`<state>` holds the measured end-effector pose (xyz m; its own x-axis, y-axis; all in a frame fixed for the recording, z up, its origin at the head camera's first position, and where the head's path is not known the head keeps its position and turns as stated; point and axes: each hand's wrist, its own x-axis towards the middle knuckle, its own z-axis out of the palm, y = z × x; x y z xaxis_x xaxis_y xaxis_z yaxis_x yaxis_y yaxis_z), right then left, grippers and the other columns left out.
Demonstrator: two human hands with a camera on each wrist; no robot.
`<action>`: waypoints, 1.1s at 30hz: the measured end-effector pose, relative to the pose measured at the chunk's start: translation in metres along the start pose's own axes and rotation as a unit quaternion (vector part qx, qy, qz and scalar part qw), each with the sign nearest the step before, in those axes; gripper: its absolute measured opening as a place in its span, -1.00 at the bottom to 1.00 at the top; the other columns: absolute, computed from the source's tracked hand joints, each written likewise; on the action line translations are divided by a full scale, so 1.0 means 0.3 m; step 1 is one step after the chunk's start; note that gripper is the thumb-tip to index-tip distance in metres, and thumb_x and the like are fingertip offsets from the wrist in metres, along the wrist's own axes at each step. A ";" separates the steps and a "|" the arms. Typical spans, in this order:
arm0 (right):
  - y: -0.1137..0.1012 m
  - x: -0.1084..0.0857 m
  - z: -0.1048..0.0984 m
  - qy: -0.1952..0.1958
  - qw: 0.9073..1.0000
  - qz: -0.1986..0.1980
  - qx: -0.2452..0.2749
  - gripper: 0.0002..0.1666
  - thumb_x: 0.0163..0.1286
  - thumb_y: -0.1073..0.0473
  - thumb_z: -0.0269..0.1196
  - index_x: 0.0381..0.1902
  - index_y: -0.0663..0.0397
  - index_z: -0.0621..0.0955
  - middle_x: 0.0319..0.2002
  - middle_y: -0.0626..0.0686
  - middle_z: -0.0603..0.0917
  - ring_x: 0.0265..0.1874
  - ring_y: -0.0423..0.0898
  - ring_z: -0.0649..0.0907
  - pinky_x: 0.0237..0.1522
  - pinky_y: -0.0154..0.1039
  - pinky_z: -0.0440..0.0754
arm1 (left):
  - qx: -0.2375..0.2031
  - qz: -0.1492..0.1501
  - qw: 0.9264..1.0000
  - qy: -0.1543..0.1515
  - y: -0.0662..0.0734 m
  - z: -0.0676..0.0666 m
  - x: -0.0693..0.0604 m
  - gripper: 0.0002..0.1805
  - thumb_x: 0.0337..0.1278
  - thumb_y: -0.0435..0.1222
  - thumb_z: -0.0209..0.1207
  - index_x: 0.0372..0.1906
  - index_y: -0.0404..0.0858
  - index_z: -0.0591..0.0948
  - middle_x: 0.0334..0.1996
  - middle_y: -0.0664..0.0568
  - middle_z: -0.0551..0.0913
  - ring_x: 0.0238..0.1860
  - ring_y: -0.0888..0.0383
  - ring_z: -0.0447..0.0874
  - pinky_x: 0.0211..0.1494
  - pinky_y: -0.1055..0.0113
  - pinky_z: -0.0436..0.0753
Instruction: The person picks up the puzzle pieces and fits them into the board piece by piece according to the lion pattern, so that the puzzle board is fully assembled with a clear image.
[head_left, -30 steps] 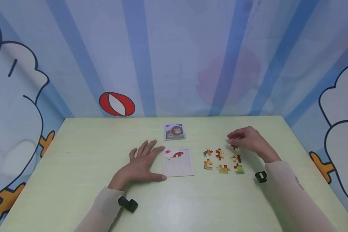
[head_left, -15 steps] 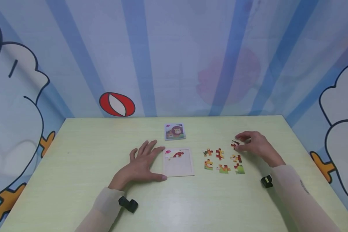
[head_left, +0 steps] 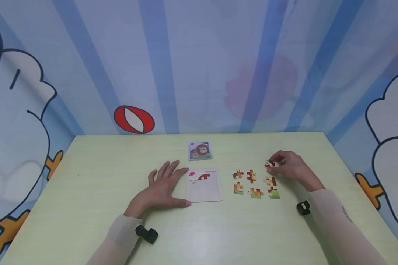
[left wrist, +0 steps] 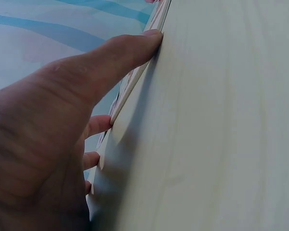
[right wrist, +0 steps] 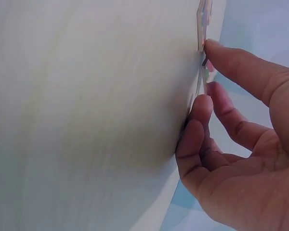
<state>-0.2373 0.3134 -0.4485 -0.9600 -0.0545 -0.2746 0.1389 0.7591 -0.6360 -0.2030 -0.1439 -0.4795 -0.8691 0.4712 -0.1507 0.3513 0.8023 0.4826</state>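
Fingers of the right hand [head_left: 293, 167] have just shifted rightward and now pinch a puzzle piece [head_left: 268, 165] toward the far right corner of the surface [head_left: 86, 184]: in hand, though outside the tray [head_left: 203, 192]. The left hand [head_left: 160, 190] (clasping nothing) rests loose, spread fingers against the tray's two left corners.

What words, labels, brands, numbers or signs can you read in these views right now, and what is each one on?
Nothing is readable.
Dark lettering on the right sleeve: too small and blurred to read.
Picture card, puzzle tray and puzzle pieces: no text I can make out, only printed pictures and the tray's plain surface.
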 end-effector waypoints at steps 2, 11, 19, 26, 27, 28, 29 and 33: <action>0.001 -0.001 0.000 0.003 1.000 -0.009 0.001 -0.43 0.39 0.03 0.50 0.21 0.19 0.60 0.23 0.30 0.62 0.13 0.19 0.60 0.01 -0.05 0.59 | -0.002 0.000 1.000 -0.001 0.000 0.000 -0.001 0.18 -0.02 0.30 0.49 0.70 0.11 0.23 0.80 -0.06 -0.09 0.80 -0.26 -0.29 0.63 -0.53 -0.15; 0.005 -0.001 0.005 0.024 0.998 -0.049 0.007 -0.64 0.49 0.08 0.41 0.10 0.15 0.64 -0.04 0.17 0.72 -0.13 0.00 0.64 -0.17 -0.19 0.54 | 0.000 -0.001 1.000 0.000 0.000 0.002 -0.003 0.17 -0.01 0.30 0.49 0.70 0.10 0.24 0.80 -0.06 -0.08 0.80 -0.27 -0.29 0.63 -0.54 -0.15; 0.004 -0.009 0.009 0.060 0.996 -0.057 0.031 -0.66 0.53 0.06 0.39 0.13 0.11 0.71 -0.15 0.20 0.85 -0.29 0.00 0.68 -0.31 -0.21 0.62 | 0.000 -0.002 1.000 -0.001 0.003 0.003 -0.002 0.17 -0.02 0.29 0.49 0.70 0.10 0.24 0.80 -0.07 -0.08 0.80 -0.27 -0.29 0.64 -0.54 -0.16; -0.011 -0.008 0.010 0.083 0.994 -0.053 0.052 -0.64 0.51 -0.04 0.41 0.13 0.00 0.75 -0.20 0.17 0.85 -0.28 0.03 0.74 -0.32 -0.21 0.62 | 0.000 0.000 1.000 -0.001 0.003 0.002 0.000 0.17 -0.02 0.29 0.49 0.70 0.10 0.23 0.80 -0.07 -0.08 0.80 -0.27 -0.29 0.64 -0.53 -0.16; -0.015 -0.008 0.011 0.085 0.993 -0.054 0.055 -0.63 0.51 -0.04 0.41 0.14 -0.01 0.75 -0.21 0.17 0.85 -0.29 0.03 0.74 -0.32 -0.20 0.61 | 0.000 0.000 1.000 -0.001 0.003 0.002 0.000 0.18 -0.02 0.29 0.49 0.70 0.10 0.23 0.80 -0.07 -0.08 0.80 -0.27 -0.29 0.64 -0.53 -0.16; -0.019 -0.008 0.012 0.088 0.993 -0.056 0.056 -0.63 0.51 -0.05 0.41 0.14 -0.01 0.75 -0.22 0.17 0.85 -0.30 0.04 0.74 -0.32 -0.21 0.60 | 0.001 0.000 1.000 -0.001 0.002 0.001 0.000 0.18 -0.02 0.30 0.49 0.70 0.10 0.23 0.80 -0.07 -0.08 0.80 -0.27 -0.29 0.64 -0.53 -0.16; -0.023 -0.007 0.013 0.090 0.993 -0.058 0.057 -0.62 0.51 -0.06 0.41 0.14 -0.01 0.75 -0.23 0.17 0.85 -0.31 0.04 0.74 -0.32 -0.21 0.59 | 0.001 0.000 1.000 -0.001 0.002 0.001 0.000 0.18 -0.02 0.30 0.49 0.70 0.11 0.23 0.80 -0.07 -0.08 0.80 -0.27 -0.29 0.64 -0.53 -0.16; -0.043 -0.010 0.019 0.097 0.991 -0.066 0.066 -0.62 0.51 -0.08 0.42 0.14 -0.02 0.77 -0.22 0.19 0.86 -0.31 0.07 0.76 -0.32 -0.22 0.56 | 0.004 0.001 1.000 0.001 0.001 0.001 0.000 0.18 -0.02 0.30 0.49 0.70 0.11 0.23 0.80 -0.07 -0.08 0.80 -0.27 -0.29 0.64 -0.54 -0.16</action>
<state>-0.2350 0.3001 -0.4435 -0.9988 -0.0132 -0.0470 0.0266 0.6608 -0.7501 -0.2028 -0.1437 -0.4798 -0.8689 0.4722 -0.1482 0.3561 0.8045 0.4754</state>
